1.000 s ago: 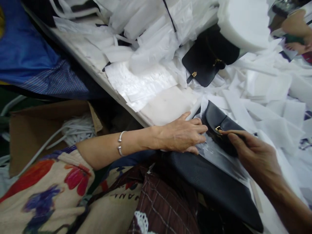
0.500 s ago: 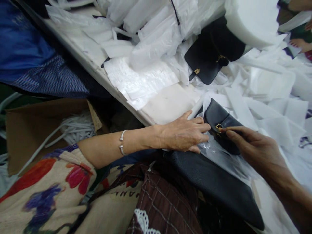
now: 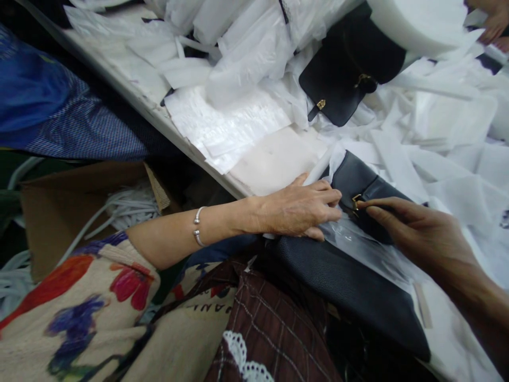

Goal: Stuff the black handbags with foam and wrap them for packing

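A black leather handbag (image 3: 302,270) hangs over the table's near edge, its flap (image 3: 353,172) lying on the tabletop. Clear plastic wrap (image 3: 350,239) covers part of it. My left hand (image 3: 306,209) rests on the bag and plastic with its fingers spread, holding nothing that I can see. With thumb and forefinger, my right hand (image 3: 425,233) pinches at the gold buckle (image 3: 357,201) on the flap. The exact part between those fingertips is partly hidden.
Another black bag (image 3: 334,79) with gold fittings lies farther back, beside a white foam roll (image 3: 421,26). White wrapping sheets (image 3: 230,127) cover much of the table. A cardboard box (image 3: 79,212) with white cords stands at lower left. Another person's hand (image 3: 493,24) shows at top right.
The view has shifted slightly. Both hands stay at the same places on the bag, the right fingertips still at the buckle. The other person's hands have moved at top right.
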The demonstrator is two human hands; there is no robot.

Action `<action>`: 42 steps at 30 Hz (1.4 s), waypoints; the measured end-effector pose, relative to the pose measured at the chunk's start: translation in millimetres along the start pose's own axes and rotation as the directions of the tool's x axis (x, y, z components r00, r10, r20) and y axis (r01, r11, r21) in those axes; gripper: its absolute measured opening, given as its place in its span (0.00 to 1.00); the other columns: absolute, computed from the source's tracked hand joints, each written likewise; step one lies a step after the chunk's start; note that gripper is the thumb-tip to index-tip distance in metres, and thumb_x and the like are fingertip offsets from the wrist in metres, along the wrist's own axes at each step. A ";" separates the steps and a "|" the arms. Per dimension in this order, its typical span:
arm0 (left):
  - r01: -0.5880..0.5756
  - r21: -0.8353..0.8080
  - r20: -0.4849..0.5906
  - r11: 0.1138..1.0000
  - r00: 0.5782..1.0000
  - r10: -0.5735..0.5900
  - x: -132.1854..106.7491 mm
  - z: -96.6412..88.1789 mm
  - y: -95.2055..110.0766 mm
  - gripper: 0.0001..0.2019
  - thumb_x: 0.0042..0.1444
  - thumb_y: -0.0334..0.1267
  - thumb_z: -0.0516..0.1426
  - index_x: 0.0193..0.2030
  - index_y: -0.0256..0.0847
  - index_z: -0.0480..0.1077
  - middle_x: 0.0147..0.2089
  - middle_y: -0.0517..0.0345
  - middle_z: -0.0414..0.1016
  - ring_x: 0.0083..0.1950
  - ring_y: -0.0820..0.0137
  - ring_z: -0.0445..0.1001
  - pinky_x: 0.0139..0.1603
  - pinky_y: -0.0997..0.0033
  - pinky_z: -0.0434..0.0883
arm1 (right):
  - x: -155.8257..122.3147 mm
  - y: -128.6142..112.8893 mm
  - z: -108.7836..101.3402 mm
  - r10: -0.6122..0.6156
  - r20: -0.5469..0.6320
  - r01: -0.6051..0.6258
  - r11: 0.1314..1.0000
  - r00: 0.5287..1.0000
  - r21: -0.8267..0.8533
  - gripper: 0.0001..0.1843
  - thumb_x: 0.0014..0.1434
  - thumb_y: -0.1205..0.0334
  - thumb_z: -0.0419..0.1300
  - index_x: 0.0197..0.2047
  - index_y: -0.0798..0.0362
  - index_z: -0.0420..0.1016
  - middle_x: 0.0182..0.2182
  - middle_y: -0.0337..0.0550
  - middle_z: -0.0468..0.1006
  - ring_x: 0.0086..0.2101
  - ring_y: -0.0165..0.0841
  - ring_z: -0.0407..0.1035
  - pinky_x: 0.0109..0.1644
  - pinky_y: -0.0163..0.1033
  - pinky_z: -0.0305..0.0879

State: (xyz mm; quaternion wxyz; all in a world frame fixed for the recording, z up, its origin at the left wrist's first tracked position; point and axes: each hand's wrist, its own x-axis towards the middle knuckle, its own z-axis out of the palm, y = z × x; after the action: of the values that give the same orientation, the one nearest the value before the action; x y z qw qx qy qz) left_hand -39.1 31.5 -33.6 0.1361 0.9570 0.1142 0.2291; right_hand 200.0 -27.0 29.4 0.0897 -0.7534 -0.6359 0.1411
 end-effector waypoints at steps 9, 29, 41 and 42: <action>-0.007 0.009 0.012 1.000 1.000 0.007 -0.6 3.6 -0.3 0.15 0.57 0.45 0.62 0.46 0.39 0.71 0.55 0.47 0.70 0.59 0.55 0.65 0.59 0.48 0.61 | -1.2 3.0 -5.2 -0.029 0.072 0.032 0.999 0.997 -0.040 0.21 0.50 0.39 0.57 0.40 0.37 0.82 0.38 0.32 0.84 0.39 0.42 0.78 0.46 0.46 0.70; -0.013 -0.016 0.007 1.000 1.000 0.013 -2.1 2.9 -1.9 0.13 0.58 0.43 0.62 0.46 0.40 0.72 0.54 0.47 0.71 0.58 0.56 0.65 0.57 0.50 0.61 | -2.5 -14.4 2.2 -0.317 0.090 0.329 0.910 0.944 -0.252 0.20 0.61 0.50 0.52 0.41 0.48 0.83 0.38 0.43 0.83 0.33 0.38 0.77 0.36 0.39 0.69; -0.027 0.055 -0.035 0.998 0.999 0.029 -1.2 2.1 -0.4 0.16 0.55 0.45 0.64 0.47 0.40 0.73 0.51 0.50 0.73 0.56 0.57 0.68 0.61 0.42 0.57 | -21.3 -24.4 28.6 -0.383 0.064 0.363 0.790 0.921 -0.494 0.16 0.65 0.60 0.50 0.45 0.54 0.78 0.37 0.49 0.80 0.35 0.41 0.75 0.36 0.41 0.67; -0.030 0.061 -0.029 0.998 0.999 0.032 -1.2 1.4 0.2 0.15 0.56 0.45 0.63 0.46 0.41 0.73 0.51 0.50 0.73 0.56 0.57 0.68 0.61 0.43 0.58 | -20.3 -22.4 24.4 -0.364 0.043 0.348 0.839 0.930 -0.419 0.16 0.64 0.58 0.52 0.46 0.52 0.79 0.39 0.48 0.81 0.37 0.41 0.75 0.38 0.42 0.69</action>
State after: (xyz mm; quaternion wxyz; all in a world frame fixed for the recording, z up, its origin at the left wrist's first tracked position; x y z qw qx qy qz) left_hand -39.4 30.7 -35.2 0.1019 0.9589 0.1083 0.2418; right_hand 168.1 -44.1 15.4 -0.0375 -0.6262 -0.7781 -0.0323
